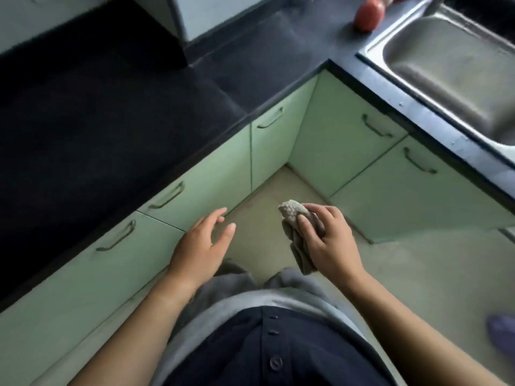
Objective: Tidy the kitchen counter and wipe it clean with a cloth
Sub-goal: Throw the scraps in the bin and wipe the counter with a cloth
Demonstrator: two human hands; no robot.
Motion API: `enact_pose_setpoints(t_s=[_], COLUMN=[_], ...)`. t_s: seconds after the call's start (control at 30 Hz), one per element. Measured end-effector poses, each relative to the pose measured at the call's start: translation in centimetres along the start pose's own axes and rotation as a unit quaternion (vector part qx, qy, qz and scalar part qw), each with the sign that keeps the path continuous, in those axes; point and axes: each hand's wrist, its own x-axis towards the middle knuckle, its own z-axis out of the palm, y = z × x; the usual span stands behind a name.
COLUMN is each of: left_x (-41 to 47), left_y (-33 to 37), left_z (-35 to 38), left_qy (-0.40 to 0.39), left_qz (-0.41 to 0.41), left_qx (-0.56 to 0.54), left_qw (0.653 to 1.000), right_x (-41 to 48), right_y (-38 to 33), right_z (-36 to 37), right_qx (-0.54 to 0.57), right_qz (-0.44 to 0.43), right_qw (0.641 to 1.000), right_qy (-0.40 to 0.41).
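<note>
Off counter edge | right hand grips cloth | left hand spread

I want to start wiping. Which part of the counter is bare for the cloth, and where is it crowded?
The dark counter left of the inner corner looks bare to its front edge. The strip beside the sink is narrow, with a red object at its far end. The right hand holds the cloth.

We lose part of the cloth behind the right hand, so its full shape is unclear. Red object on the counter is blurred and cut by the top edge; can't identify it. Sink runs off right. Purple blob at right edge: unreadable.
</note>
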Motion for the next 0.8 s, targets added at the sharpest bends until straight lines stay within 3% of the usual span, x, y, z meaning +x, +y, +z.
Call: enact_pose_setpoints(t_s=[0.17, 0.37, 0.57, 0.8], left_x=[0.5, 4.0, 12.2, 23.1], left_y=[3.9, 6.2, 8.1, 11.3], left_z=[2.7, 3.3, 2.0, -2.1], left_qy=[-0.051, -0.061, -0.05, -0.005], left_qz=[0.03, 0.058, 0.049, 0.04], left_qx=[-0.018, 0.012, 0.009, -0.002], left_qw=[0.998, 0.996, 0.998, 0.999], right_x=[-2.4, 1.2, 10.9, 26.1], right_y=[3.4, 4.9, 4.3, -1.4], right_z=[-3.2, -4.2, -4.7, -6.5], right_qx=[0.04, 0.031, -0.014, -0.058], right_qz=[0.057, 0.076, 0.039, -0.057], right_qw=[0.997, 0.996, 0.999, 0.997], right_qy=[0.045, 0.043, 0.024, 0.008])
